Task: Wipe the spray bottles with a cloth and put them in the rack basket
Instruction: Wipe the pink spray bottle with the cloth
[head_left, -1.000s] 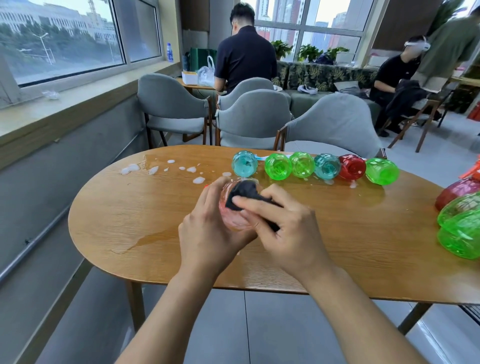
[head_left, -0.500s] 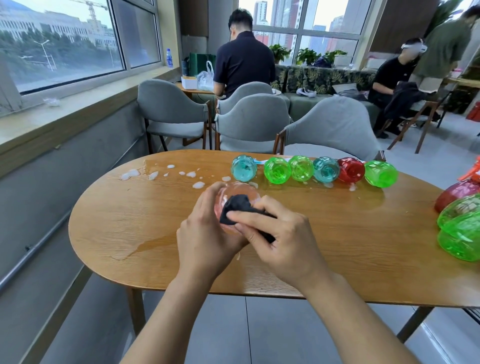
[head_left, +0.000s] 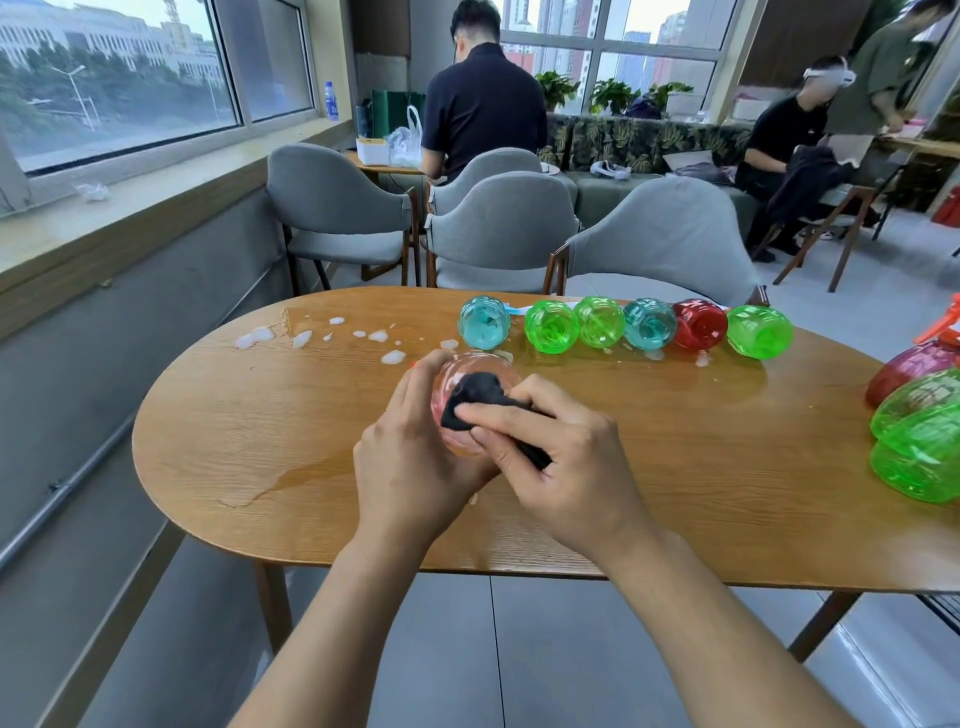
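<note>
Pink bottle: cupped in left hand above tabletop, rubbed by right hand pinching cloth. Probably light, stiff, wet-slick; best gripped round the body.

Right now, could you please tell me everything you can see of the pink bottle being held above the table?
The pink bottle looks like clear, pink-tinted plastic with a ribbed, rounded body. It is turned so its base faces the camera, so its neck and any sprayer are hidden. The left hand grips it from the left side, fingers curled round it. The right hand presses a black cloth against the base. It is held over the wooden table, nearer the camera than the row of bottles lying on their sides.
</note>
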